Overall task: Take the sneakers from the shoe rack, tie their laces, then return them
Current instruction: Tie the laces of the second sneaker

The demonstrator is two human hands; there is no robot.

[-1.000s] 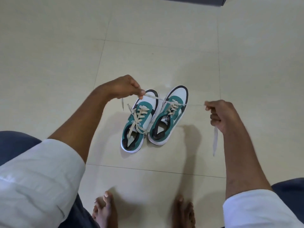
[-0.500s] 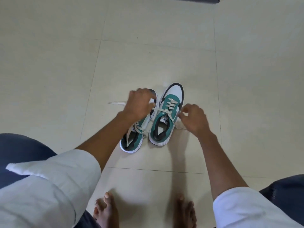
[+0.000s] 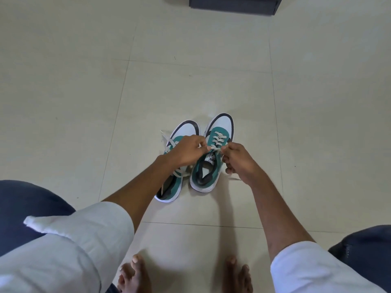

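Head view: both my hands are in tight over the right-hand sneaker (image 3: 213, 153), mid-frame on the floor (image 3: 84, 81). A second ago I had its lace (image 3: 218, 137) stretched wide, one end out toward frame left and the other toward frame right; now my arms have closed in and the ends meet just above the tongue. My left hand (image 3: 186, 151) is pinched shut on one lace end, my right hand (image 3: 237, 160) is pinched shut on the other, fingertips almost touching. I'd say the first crossing has been pulled snug and I'm onto forming the bow. The left-hand sneaker (image 3: 175, 166) sits just beside it, partly under my left forearm, its laces loose and trailing toward frame left, so that one is not yet tied. A dark block at the top edge may be the shoe rack (image 3: 232, 5); I can't tell for sure. One knot in progress, a second shoe to go, then both go back.
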